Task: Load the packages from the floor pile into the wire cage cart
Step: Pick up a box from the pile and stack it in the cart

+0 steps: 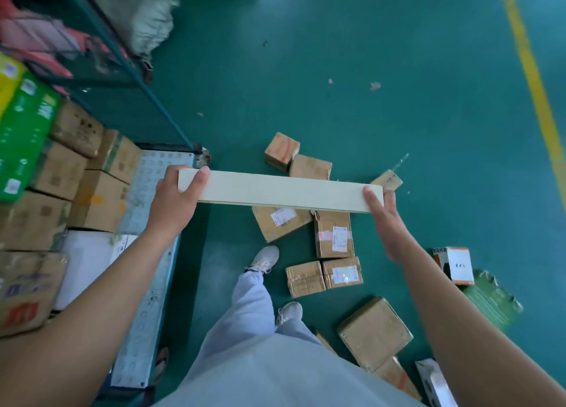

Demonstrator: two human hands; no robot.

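I hold a long, flat cream-white package (281,190) level in the air, above the floor pile. My left hand (176,201) grips its left end, thumb on top. My right hand (387,220) grips its right end, thumb over the near edge. The wire cage cart (147,106) stands at the left, holding several cardboard boxes (98,201) and a green package (24,137). The package's left end sits over the cart's corner. On the green floor below lie several brown cardboard packages (333,233).
My feet in white shoes (265,259) stand beside the pile. A flat brown box (375,333), a white-and-orange box (454,264) and a green bag (493,299) lie at the right. A grey sack (137,14) leans behind the cart. A yellow floor line (533,79) runs at the far right.
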